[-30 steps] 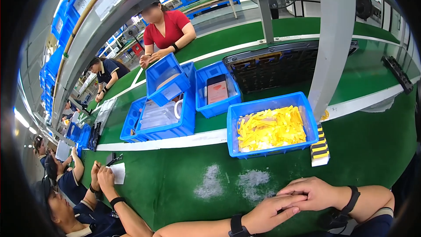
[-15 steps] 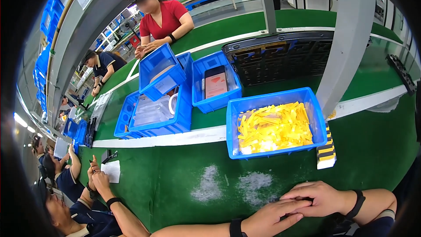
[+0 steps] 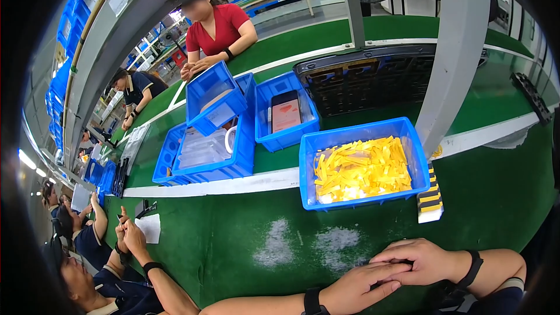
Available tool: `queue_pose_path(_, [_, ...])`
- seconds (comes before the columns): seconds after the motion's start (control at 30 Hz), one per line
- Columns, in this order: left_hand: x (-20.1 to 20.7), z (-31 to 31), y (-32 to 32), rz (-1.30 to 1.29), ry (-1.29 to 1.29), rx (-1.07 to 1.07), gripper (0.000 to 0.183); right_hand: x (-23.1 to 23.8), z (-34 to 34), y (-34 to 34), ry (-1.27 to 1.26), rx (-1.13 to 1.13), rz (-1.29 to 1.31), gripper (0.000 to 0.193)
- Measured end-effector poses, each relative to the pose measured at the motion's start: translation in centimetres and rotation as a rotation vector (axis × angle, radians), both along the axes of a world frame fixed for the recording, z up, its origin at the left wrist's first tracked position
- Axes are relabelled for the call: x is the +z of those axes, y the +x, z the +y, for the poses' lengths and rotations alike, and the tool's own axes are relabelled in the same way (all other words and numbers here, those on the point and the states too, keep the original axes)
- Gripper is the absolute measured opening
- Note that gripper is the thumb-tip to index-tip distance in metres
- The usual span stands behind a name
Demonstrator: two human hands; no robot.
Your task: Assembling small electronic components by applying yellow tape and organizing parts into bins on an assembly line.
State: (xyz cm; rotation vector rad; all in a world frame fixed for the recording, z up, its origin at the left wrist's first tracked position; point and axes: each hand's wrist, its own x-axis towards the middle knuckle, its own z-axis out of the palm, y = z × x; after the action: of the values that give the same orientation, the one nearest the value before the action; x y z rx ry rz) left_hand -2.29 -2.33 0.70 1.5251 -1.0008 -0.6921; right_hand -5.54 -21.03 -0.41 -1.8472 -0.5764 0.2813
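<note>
The left hand (image 3: 357, 287) and right hand (image 3: 429, 261) lie loosely folded, half-curled; whether they hold anything, I cannot tell. A blue bin (image 3: 416, 160) of yellow strips (image 3: 361, 169) sits apart, on their far side.

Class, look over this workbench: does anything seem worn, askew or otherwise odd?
Yes. Two pale, blotchy patches mar the green surface beyond the left hand; I can't tell whether they are wear or residue. Farther back, a blue bin sits tilted atop a larger bin, looking askew.
</note>
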Motion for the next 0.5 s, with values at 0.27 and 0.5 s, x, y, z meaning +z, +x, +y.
queue_pose_path(0.27, [-1.4, 0.9, 0.0, 0.077, 0.136, -0.091, 0.035, 0.0, 0.0, -0.1, -0.003, -0.003, 0.008, 0.043])
queue_pose_path(0.5, [-1.6, 0.8, 0.0, 0.078, 0.128, -0.091, 0.035, 0.1, 0.0, 0.0, -0.017, 0.001, 0.024, 0.044])
